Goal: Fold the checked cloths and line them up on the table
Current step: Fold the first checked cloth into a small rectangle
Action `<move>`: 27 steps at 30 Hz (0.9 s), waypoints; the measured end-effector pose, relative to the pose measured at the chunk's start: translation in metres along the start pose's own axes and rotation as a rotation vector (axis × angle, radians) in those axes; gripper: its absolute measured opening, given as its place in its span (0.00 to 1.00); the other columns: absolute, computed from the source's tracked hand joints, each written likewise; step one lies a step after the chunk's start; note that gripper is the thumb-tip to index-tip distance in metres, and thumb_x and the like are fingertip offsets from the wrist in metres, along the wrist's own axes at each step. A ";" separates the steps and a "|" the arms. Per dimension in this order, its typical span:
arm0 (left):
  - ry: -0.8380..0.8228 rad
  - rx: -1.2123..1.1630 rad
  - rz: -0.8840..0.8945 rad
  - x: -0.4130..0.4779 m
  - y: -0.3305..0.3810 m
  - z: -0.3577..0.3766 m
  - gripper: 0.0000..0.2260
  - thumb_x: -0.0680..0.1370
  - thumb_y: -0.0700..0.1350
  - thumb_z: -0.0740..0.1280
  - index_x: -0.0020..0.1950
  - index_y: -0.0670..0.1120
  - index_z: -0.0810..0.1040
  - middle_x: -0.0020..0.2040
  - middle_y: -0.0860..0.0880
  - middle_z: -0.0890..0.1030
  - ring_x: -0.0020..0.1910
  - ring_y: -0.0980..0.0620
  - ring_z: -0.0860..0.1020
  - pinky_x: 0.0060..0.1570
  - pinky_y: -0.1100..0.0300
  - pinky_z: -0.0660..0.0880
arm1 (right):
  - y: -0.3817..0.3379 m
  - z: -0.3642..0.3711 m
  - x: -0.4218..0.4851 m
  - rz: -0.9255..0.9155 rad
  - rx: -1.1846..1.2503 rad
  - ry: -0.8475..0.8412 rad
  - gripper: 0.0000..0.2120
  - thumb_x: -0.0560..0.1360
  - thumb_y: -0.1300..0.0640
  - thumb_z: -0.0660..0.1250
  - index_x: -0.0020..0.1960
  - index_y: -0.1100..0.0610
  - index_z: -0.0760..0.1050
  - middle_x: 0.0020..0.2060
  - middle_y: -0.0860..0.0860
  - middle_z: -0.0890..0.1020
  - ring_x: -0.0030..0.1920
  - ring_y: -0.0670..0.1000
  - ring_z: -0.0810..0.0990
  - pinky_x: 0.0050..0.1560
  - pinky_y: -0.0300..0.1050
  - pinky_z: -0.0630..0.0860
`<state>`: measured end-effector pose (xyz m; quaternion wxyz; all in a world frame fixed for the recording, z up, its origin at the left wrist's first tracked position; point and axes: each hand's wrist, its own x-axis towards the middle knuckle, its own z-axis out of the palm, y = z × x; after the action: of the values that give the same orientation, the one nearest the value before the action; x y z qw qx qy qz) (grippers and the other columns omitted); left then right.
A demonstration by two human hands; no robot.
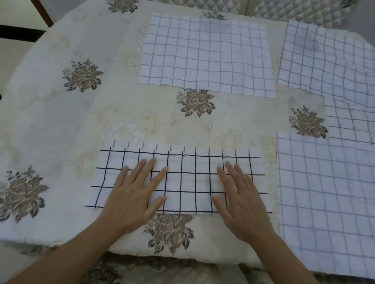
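While left hand (133,194) and right hand (242,203) press flat, the folded cloth (188,182) lies lengthwise left-to-right

Worktop cover (65,127): cream, with raised scrollwork and brown-grey rose sprays. Near cloth (186,181): white, bold black check. Far cloth (206,54), beyond the near cloth: white, thin navy check. Spread cloths (335,202), right of the near cloth: bluish white, fine grey-blue check.
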<state>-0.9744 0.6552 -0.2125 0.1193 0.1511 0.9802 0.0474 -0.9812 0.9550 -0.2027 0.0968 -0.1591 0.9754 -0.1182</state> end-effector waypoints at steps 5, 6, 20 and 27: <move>0.034 0.017 -0.033 0.015 -0.002 0.013 0.30 0.82 0.65 0.45 0.82 0.56 0.49 0.82 0.48 0.49 0.81 0.47 0.49 0.76 0.38 0.53 | 0.000 0.034 0.025 0.135 -0.119 0.050 0.33 0.81 0.33 0.44 0.82 0.46 0.50 0.82 0.51 0.50 0.81 0.55 0.47 0.78 0.63 0.51; 0.039 0.032 -0.027 0.015 -0.006 0.017 0.30 0.82 0.65 0.46 0.82 0.56 0.48 0.83 0.48 0.48 0.81 0.47 0.48 0.76 0.38 0.53 | 0.008 0.038 0.022 0.163 -0.128 0.068 0.33 0.81 0.33 0.45 0.82 0.46 0.51 0.82 0.51 0.50 0.81 0.56 0.48 0.78 0.64 0.51; 0.056 0.073 0.035 0.039 -0.027 0.017 0.30 0.82 0.65 0.47 0.82 0.56 0.47 0.83 0.49 0.46 0.81 0.48 0.46 0.76 0.38 0.52 | 0.010 0.037 0.036 0.251 -0.108 0.079 0.35 0.79 0.30 0.43 0.82 0.43 0.48 0.82 0.49 0.49 0.81 0.56 0.48 0.78 0.64 0.50; 0.143 0.029 -0.059 0.029 -0.037 0.016 0.30 0.82 0.64 0.48 0.82 0.54 0.53 0.82 0.48 0.50 0.81 0.48 0.50 0.76 0.38 0.53 | 0.011 0.036 0.033 0.270 -0.103 0.092 0.36 0.78 0.29 0.46 0.82 0.43 0.48 0.82 0.49 0.48 0.81 0.57 0.47 0.78 0.64 0.46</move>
<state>-1.0077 0.6298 -0.2389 0.0479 0.1199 0.9908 0.0403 -1.0069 0.9464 -0.2451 0.0586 -0.0259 0.9961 -0.0609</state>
